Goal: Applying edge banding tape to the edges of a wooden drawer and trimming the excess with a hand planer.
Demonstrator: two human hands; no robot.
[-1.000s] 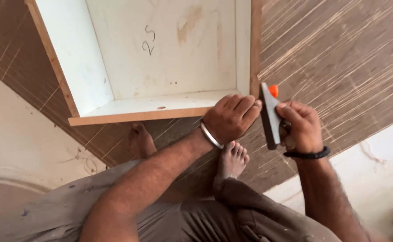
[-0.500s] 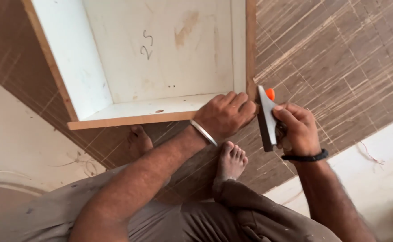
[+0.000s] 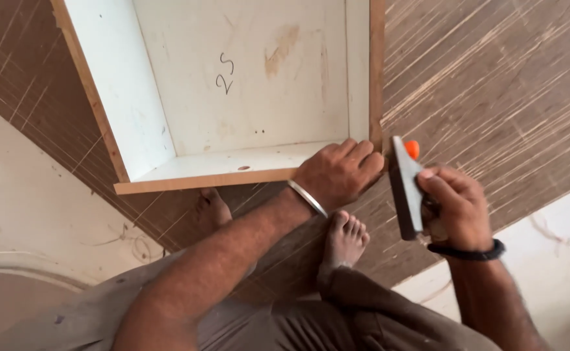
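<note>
An open white box with raw wood edges (image 3: pixel 168 182) lies on a brown scratched board (image 3: pixel 493 97). My left hand (image 3: pixel 340 172) rests flat on the box's near right corner, a metal bangle on the wrist. Just to the right of that corner, my right hand (image 3: pixel 451 208) grips a dark flat hand tool with an orange knob (image 3: pixel 405 185), held upright on its edge. A black band circles the right wrist.
My two bare feet (image 3: pixel 343 240) stand on the board just below the box. Pale floor (image 3: pixel 25 195) shows at the left and the lower right. Handwritten marks and a tan stain sit on the box's inner back panel (image 3: pixel 259 71).
My right hand and the tool have edged closer to the box's right corner. My left hand has stayed on the corner. The view has shifted slightly.
</note>
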